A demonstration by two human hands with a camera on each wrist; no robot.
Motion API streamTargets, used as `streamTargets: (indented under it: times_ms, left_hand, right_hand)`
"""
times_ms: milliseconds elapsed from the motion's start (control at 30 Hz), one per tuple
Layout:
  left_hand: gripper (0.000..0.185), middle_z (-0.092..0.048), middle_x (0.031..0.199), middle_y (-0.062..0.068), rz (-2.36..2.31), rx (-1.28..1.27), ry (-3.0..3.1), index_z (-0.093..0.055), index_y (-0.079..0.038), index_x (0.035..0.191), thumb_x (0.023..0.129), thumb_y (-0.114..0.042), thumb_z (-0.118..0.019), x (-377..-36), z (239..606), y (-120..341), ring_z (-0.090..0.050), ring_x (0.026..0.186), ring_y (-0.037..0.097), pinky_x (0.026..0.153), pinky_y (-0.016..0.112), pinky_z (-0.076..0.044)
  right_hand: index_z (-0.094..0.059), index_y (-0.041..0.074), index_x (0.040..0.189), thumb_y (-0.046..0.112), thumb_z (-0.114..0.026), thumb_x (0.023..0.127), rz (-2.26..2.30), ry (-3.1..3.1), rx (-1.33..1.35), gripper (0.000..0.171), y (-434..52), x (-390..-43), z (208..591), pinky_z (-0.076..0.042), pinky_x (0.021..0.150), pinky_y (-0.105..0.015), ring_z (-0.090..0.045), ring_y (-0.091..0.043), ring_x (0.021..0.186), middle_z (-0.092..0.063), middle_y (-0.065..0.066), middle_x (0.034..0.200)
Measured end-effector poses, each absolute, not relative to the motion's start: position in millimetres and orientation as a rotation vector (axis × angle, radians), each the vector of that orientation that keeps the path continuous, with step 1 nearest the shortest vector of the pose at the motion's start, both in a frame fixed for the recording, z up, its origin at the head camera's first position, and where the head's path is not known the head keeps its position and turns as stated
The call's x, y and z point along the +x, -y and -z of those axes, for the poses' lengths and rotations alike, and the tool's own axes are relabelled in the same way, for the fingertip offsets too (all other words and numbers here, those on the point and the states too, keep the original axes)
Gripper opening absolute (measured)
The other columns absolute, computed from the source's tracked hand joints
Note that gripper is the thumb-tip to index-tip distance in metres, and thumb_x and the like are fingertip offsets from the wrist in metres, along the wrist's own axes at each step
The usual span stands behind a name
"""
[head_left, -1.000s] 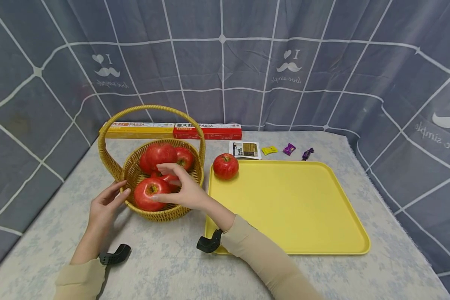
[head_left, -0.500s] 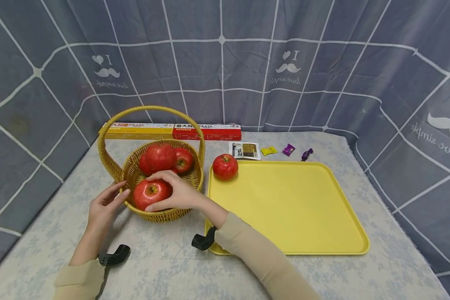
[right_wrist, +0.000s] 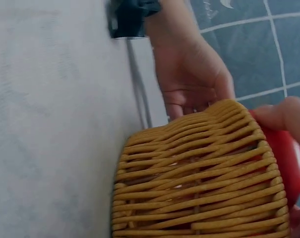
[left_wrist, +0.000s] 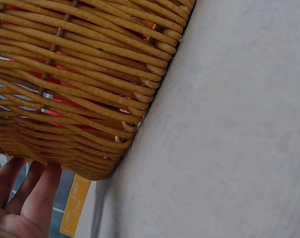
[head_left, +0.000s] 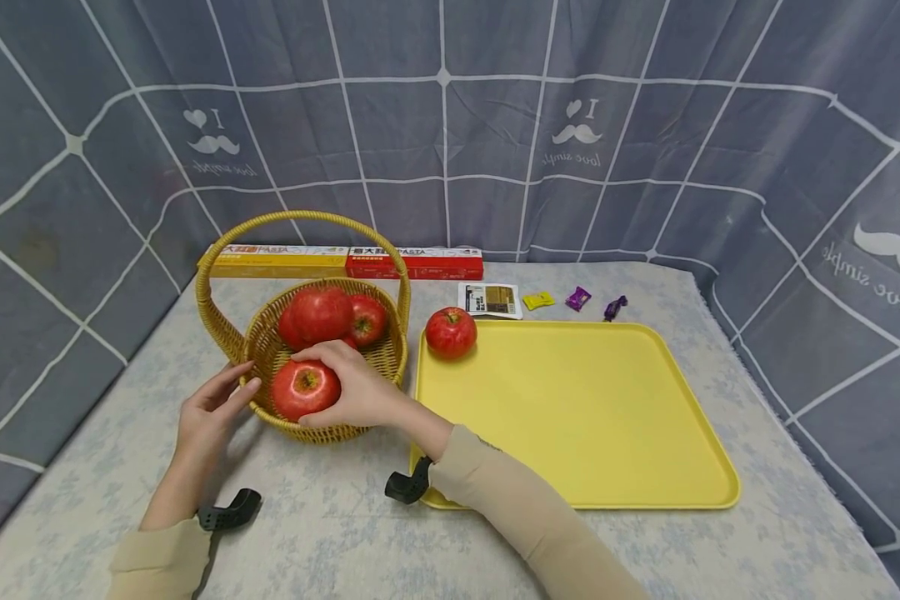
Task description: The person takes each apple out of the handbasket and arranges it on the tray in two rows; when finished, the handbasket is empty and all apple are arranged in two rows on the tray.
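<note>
In the head view, a wicker basket [head_left: 330,433] with a tall arched handle stands at the left, holding several red apples [head_left: 322,314]. My right hand [head_left: 356,387] reaches in over the right rim and grips the front apple [head_left: 300,392] between thumb and fingers. At the left rim, my left hand [head_left: 208,417] holds the basket edge with thumb and fingertips. The left wrist view shows the left fingers [left_wrist: 45,191] against the woven wall. From the right wrist view, the gripped apple [right_wrist: 284,161] shows at the rim, partly above it.
A yellow tray [head_left: 570,408] lies to the right, with one apple [head_left: 451,333] in its far left corner. Behind are two pasta boxes [head_left: 277,262], a white packet [head_left: 491,300], a yellow sweet [head_left: 538,300] and two purple sweets [head_left: 578,297]. A curtain [head_left: 450,133] closes the back.
My right hand has come down from above the apples and closed round the front apple, which has shifted slightly. The left hand stays at the basket rim.
</note>
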State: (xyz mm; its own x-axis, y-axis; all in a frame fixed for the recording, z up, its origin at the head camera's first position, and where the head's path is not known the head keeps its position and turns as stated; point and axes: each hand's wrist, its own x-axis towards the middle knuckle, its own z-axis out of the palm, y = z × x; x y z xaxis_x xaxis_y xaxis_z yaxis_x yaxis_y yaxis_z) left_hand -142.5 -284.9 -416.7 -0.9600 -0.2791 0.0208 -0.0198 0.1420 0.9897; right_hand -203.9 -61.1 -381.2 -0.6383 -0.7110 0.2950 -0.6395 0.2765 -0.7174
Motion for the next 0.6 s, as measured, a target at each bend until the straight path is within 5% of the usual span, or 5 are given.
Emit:
streamTargets:
  times_ms: [600]
  left_hand:
    - [0.050,-0.019,0.155,0.002,1.949,0.260,2.207,-0.051,-0.016,0.137,0.090,-0.026,-0.065,-141.9,418.2,287.3,-0.022,0.140,0.015,0.088,0.006,-0.037]
  right_hand:
    - [-0.049,0.016,0.131,0.012,-0.078,0.069,1.634,-2.354,-1.365,0.068,-65.4,-218.9,325.9,-0.048,0.090,-0.038,-0.040,-0.016,0.121,-0.040,0.001,0.136]
